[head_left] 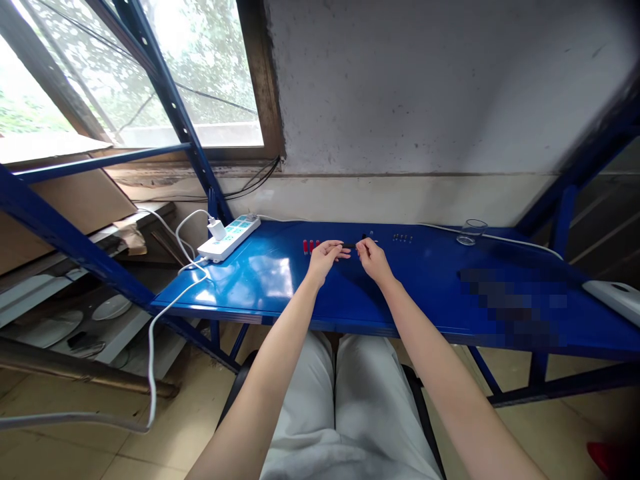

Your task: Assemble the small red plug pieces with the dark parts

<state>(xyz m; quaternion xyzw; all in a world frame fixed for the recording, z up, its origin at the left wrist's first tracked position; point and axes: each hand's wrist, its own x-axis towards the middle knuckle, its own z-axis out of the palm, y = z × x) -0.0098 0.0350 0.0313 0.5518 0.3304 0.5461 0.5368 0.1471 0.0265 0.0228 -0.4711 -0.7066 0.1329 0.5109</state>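
My left hand (324,257) and my right hand (373,259) meet over the middle of a blue metal table (260,280). Between their fingertips they pinch a small dark part (350,246), one hand on each end. Just behind my left hand lies a short row of small red pieces (310,246). A row of tiny dark pieces (403,237) lies behind and to the right of my right hand. What the dark part is cannot be made out.
A white power strip (229,238) with a plugged-in white adapter lies at the table's back left, its cable hanging off the edge. A small glass dish (471,233) stands at the back right, a white device (613,297) at the far right. Blue rack posts flank the table.
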